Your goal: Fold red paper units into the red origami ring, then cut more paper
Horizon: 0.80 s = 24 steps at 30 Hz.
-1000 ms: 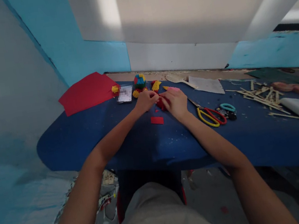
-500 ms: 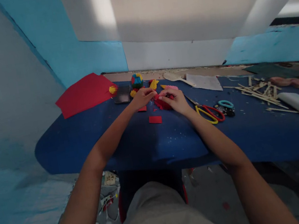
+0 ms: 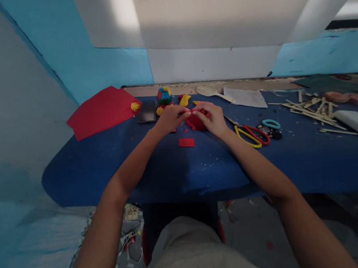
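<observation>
My left hand (image 3: 173,117) and my right hand (image 3: 213,117) meet fingertip to fingertip over the table, both closed in a pinch. Between them is a small piece of red paper, mostly hidden by the fingers. Just below the fingertips lies a heap of small red pieces (image 3: 195,123), partly covered by my right hand. A flat red paper rectangle (image 3: 186,142) rests nearer to me. Behind my hands are yellow folded pieces (image 3: 185,100) and a multicoloured ball-like object (image 3: 164,95) in blue, yellow, red and green.
A large red sheet (image 3: 102,112) and a dark phone-like slab (image 3: 147,112) lie left on the blue table (image 3: 84,176). To the right are scissors with yellow and red handles (image 3: 252,136), turquoise-handled scissors (image 3: 271,124), thin wooden sticks (image 3: 314,110) and a white sheet (image 3: 244,98).
My fingertips have come together from slightly apart, with the left hand shifting a little right. The things on the table lie as before.
</observation>
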{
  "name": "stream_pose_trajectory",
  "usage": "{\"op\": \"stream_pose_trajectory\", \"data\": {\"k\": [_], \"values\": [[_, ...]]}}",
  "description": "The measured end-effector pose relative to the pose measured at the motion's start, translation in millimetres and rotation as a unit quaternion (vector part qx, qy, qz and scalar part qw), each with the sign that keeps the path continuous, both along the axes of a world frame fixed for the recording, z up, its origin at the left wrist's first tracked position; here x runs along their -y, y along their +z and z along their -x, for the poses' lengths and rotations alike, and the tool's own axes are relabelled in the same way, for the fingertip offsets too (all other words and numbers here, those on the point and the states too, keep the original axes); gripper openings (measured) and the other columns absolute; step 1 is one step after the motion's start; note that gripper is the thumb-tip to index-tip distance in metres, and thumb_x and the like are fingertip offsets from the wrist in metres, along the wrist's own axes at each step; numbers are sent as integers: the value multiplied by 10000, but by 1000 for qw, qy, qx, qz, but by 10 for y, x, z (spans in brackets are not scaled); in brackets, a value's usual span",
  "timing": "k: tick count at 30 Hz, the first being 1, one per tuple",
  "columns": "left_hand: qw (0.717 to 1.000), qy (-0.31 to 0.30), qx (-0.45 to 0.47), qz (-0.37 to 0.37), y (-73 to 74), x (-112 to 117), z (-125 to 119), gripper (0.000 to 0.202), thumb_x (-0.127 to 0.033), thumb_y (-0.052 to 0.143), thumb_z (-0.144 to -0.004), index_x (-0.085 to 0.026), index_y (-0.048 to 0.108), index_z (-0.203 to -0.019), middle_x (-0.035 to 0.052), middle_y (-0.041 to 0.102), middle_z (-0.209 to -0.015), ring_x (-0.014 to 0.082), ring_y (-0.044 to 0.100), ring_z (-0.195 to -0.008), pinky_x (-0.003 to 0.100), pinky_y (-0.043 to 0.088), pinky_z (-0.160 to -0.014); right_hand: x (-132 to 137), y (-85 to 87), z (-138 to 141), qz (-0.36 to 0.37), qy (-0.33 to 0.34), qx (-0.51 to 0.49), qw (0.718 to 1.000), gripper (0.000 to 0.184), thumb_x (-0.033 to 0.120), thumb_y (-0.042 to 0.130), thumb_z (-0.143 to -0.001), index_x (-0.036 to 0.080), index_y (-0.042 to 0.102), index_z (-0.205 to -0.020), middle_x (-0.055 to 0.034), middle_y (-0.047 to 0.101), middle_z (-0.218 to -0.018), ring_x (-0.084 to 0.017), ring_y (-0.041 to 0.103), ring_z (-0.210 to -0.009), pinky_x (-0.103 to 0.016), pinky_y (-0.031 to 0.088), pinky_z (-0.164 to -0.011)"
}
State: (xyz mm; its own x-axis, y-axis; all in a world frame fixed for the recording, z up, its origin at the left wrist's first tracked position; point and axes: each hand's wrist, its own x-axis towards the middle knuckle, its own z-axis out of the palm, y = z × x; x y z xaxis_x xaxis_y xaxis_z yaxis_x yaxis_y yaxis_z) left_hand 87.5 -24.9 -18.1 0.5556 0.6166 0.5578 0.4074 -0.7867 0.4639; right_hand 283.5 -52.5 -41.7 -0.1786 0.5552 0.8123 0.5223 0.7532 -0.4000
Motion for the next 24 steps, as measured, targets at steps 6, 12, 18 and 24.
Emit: {"op": "stream_pose_trajectory", "data": {"k": [6, 12, 18, 24], "values": [[995, 54, -17, -79, -47, -7, -8, 226, -281, 552, -845, -169, 701, -718, 23, 698, -727, 130, 593, -680, 244, 410, -652, 32, 10, 48, 107, 35, -30, 993, 157, 366, 643, -866, 231, 704, -914, -30, 741, -837, -199, 665, -781, -366, 520, -783], [957, 70, -275, 64, 76, 79, 105, 334, -527, 642, -802, -211, 749, -810, 16, 693, -727, 146, 586, -672, 250, 319, -604, -13, -14, -65, 227, 33, 95, 969, 120, 299, 650, -834, 193, 684, -790, -37, 706, -771, -175, 614, -676, -303, 448, -650], [906, -19, -398, 140, 163, 256, 83, 517, -609, 761, -647, -223, 707, -987, 21, 714, -997, 180, 615, -868, 237, 330, -626, -36, -62, -126, 239, 23, 256, 936, 85, 221, 630, -835, 204, 713, -842, -24, 726, -806, -160, 628, -721, -266, 403, -663], [906, -60, -379, 181, 144, 269, 43, 319, -421, 724, -744, -177, 676, -944, 16, 696, -905, 145, 605, -784, 225, 367, -636, 28, -1, -81, 231, -45, 322, 917, 156, 309, 610, -879, 199, 721, -891, -58, 739, -859, -189, 626, -750, -284, 388, -649]]}}
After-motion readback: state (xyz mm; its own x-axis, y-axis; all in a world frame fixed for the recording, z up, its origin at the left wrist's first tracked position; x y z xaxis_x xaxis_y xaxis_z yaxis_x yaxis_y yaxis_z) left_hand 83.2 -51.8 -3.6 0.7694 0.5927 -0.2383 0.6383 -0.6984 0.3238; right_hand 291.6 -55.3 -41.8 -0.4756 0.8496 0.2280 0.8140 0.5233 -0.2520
